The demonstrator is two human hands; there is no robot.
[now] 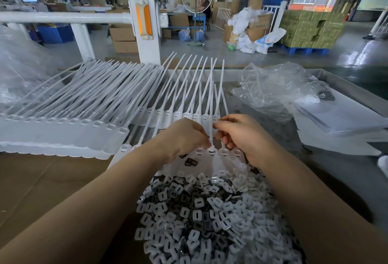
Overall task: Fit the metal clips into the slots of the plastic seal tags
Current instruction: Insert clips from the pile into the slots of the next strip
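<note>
A heap of small metal clips (210, 217) fills the near middle of the table. Just beyond it lies a strip of white plastic seal tags (224, 152) with slotted heads, their thin tails running away from me. My left hand (184, 137) pinches at the head of one tag (212, 150), fingers closed. My right hand (239, 135) is curled beside it, fingertips meeting the left hand over the same tag's tail. What is between the fingertips is too small to tell. A couple of dark clips (190, 162) lie under my left hand.
A long stack of joined tag strips (63, 129) lies at the left on brown cardboard (31, 179). Crumpled clear plastic bags (273, 89) and white sheets (344, 116) sit at the right. A white fence post (144, 24) stands behind the table.
</note>
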